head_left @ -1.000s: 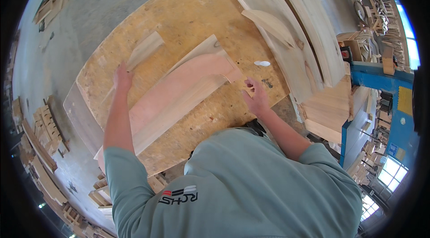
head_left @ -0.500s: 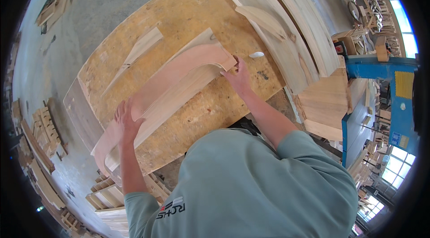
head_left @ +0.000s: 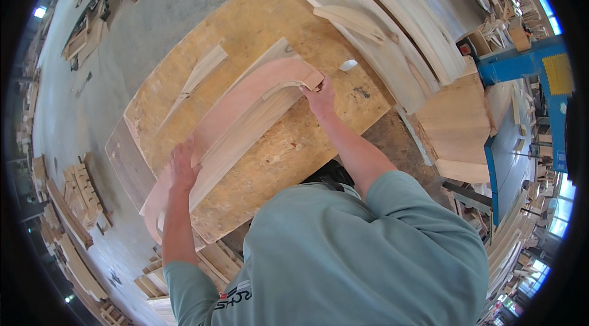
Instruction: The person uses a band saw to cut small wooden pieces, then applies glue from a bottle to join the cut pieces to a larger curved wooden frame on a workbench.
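A long, pinkish curved template (head_left: 236, 96) lies over a pale wooden plank (head_left: 245, 136) on the worktable. My left hand (head_left: 183, 166) rests on the template's lower-left part, thumb apart from the other fingers, palm side hidden. At the upper-right end of the template, my right hand (head_left: 320, 98) has its fingers wrapped round the blocky tip, which stands slightly proud of the plank. Part of the plank shows inside the template's curve and along its upper edge.
The worktable (head_left: 245, 13) has a worn, yellowish top. A tapered wood offcut (head_left: 199, 74) lies beyond the template, and a small white object (head_left: 348, 65) near the right hand. Long planks (head_left: 380, 38) with a curved offcut (head_left: 350, 22) on them flank the right side, before a blue machine (head_left: 521, 62).
My right hand has closed round the template's tip, where its fingers were spread before. My left hand stays on the template. The whole view has shifted and turned slightly.
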A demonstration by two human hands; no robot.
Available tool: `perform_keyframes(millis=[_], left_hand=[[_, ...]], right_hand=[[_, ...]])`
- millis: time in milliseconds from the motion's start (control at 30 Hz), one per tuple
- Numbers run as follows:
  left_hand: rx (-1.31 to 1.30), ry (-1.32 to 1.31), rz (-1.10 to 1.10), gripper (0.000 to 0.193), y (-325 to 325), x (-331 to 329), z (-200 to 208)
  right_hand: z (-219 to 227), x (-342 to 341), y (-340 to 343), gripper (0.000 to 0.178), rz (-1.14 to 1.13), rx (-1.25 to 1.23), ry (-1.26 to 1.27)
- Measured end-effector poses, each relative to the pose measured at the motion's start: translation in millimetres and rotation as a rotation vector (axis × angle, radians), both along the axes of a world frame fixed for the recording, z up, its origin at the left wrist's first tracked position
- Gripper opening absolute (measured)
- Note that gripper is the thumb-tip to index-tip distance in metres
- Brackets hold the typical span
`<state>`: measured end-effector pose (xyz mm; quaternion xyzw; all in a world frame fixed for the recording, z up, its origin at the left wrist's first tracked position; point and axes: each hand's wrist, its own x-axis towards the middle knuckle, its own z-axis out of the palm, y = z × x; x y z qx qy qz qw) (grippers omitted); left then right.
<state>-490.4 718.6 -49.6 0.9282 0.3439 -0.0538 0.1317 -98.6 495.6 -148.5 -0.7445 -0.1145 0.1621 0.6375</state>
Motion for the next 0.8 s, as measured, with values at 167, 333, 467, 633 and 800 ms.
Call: perform_keyframes(millis=[167,333,467,633,800], left_hand=[[-0.117,0.098,-0.101,0.104,-38.3,-15.2,28.9],[-0.489,0.138,-0.193,0.104,-91.8,-49.2,34.7],[-0.883,0.282,-0.216,0.101,-110.2,-56.6,6.2],[-1.493,0.446,-0.026,0.097,-93.9,-31.3,-22.8],[-1.565,0.453,0.034,0.082,-76.3,-24.9,-46.4]], right_hand=[[30.5,-10.7,-55.1,0.061,0.056,0.129,0.027],[69.3,-19.2,-148.8,0.064,0.232,-0.039,0.012],[73.6,-26.1,-198.9,0.067,0.3,-0.335,-0.055],[95.4,-21.9,-198.4,0.062,0.353,-0.674,0.023],[101.0,2.2,-164.5,0.057,0.45,-0.975,-0.195]])
